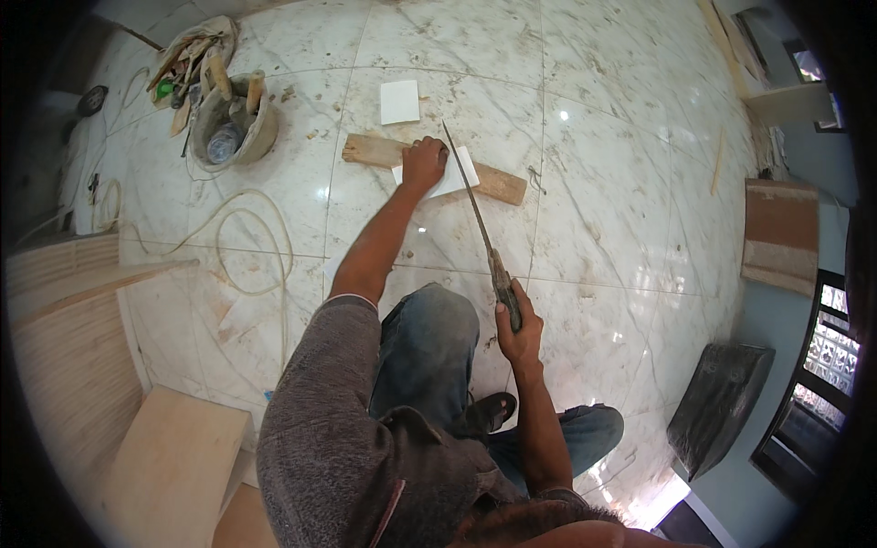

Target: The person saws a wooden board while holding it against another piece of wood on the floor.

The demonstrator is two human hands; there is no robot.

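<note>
My left hand [425, 164] presses a flat white piece [463, 173] down onto a wooden block [502, 184] that lies on the floor, its fingers bent over the piece. In my right hand [521, 333] is the handle of a handsaw [476, 212]. The saw's blade, seen nearly edge-on, points away from me and passes across the right part of the white piece. Whether the teeth touch it I cannot tell. Just beyond the block rests a second white square piece [399, 101].
A bucket [268, 137] with tools and a plastic bottle stands at the far left, beside a tool bag [212, 41]. A pale hose [219, 215] loops over the tiled floor [621, 228]. Wooden panels [178, 447] are at the near left, a black wrapped package [720, 402] at the right.
</note>
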